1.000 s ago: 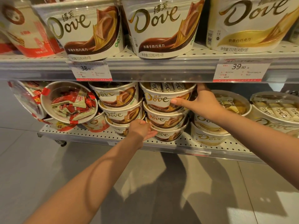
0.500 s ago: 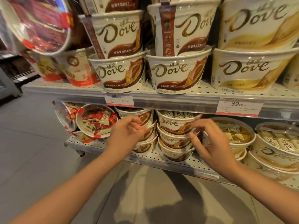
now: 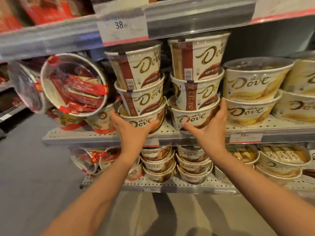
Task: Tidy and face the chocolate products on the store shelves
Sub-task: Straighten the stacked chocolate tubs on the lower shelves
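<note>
Dove chocolate tubs fill the middle shelf (image 3: 105,136) in stacks, and both hands reach to the two brown-and-white stacks at its front edge. The left hand (image 3: 132,129) cups the bottom tub of the left stack (image 3: 144,120), fingers spread wide around its left side and thumb out along its lower front, so it holds the tub. The right hand (image 3: 208,124) grips the bottom tub of the right stack (image 3: 193,117), its thumb lying across the front at about nine o'clock from the palm and its fingers wrapped up the tub's right wall at about one o'clock. Each stack is three tubs high; the upper two of the left stack (image 3: 141,82) are turned so a brown side strip and barcode face partly outward, and so are the upper two of the right stack (image 3: 197,72). At three o'clock from the right hand stand two stacked gold-and-white tubs (image 3: 250,96), just beside the right stack. At nine o'clock from the left hand a tub tipped on its side (image 3: 75,84) shows red-wrapped sweets through its clear lid. Below, at six o'clock, the lower shelf (image 3: 170,186) carries more stacked tubs. Above, at twelve o'clock, a price tag (image 3: 122,26) reads 38 on the upper shelf's rail.
</note>
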`<state>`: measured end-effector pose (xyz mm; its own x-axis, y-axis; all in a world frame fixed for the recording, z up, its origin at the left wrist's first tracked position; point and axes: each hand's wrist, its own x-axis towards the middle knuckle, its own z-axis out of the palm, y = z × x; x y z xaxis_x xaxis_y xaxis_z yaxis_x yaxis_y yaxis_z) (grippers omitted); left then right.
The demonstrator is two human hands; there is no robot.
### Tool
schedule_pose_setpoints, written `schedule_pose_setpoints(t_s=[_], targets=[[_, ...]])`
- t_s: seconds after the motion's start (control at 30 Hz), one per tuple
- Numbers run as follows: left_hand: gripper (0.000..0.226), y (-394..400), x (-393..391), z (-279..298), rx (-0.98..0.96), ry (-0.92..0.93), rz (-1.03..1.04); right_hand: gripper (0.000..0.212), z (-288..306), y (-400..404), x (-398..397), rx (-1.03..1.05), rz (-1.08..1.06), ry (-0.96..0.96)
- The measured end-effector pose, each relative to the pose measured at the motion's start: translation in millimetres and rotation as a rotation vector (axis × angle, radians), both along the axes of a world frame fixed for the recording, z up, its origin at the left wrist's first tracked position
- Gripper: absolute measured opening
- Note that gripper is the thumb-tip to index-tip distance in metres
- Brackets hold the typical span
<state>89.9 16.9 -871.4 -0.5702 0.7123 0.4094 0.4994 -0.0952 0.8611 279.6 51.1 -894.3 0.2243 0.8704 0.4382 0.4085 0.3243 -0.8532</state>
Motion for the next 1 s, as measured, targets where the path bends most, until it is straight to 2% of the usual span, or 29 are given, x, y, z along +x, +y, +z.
schedule_pose_setpoints(t_s=[0.13, 0.2, 0.33, 0.47, 0.6, 0.7, 0.83, 0.9, 1.0], targets=[[0.138, 7.7, -9.4, -0.6, 0.003, -0.053, -0.063, 0.142, -4.5, 10.0, -9.3, -0.05, 0.009, 0.032], [0.133, 8.5, -14.4, -3.0, -0.002, -0.098, -0.08, 0.144, -5.4, 8.7, -11.3, -0.091, 0.004, 0.032], [0.121, 11.2, -20.8, -7.5, -0.015, -0.17, -0.093, 0.14, -5.5, 5.9, -12.7, -0.191, -0.043, 0.056], [0.119, 16.3, -25.3, -15.2, 0.013, -0.191, -0.111, 0.138, -2.3, 5.7, -13.9, -0.203, -0.036, 0.066], [0.119, 20.4, -26.8, -22.2, 0.031, -0.179, -0.14, 0.125, 1.6, 6.4, -14.0, -0.178, -0.015, 0.089], [0.12, 23.6, -26.2, -26.3, 0.055, -0.17, -0.162, 0.131, 2.0, 8.8, -12.0, -0.211, -0.017, 0.11], [0.131, 24.8, -23.6, -32.1, 0.048, -0.124, -0.193, 0.125, -2.9, 14.5, -7.3, -0.198, -0.03, 0.045], [0.141, 26.0, -22.0, -33.2, 0.013, -0.058, -0.168, 0.123, -7.0, 16.1, -7.7, -0.196, -0.05, 0.042], [0.144, 27.0, -20.8, -31.3, -0.01, -0.026, -0.113, 0.127, -9.8, 16.7, -12.0, -0.208, -0.068, 0.062]])
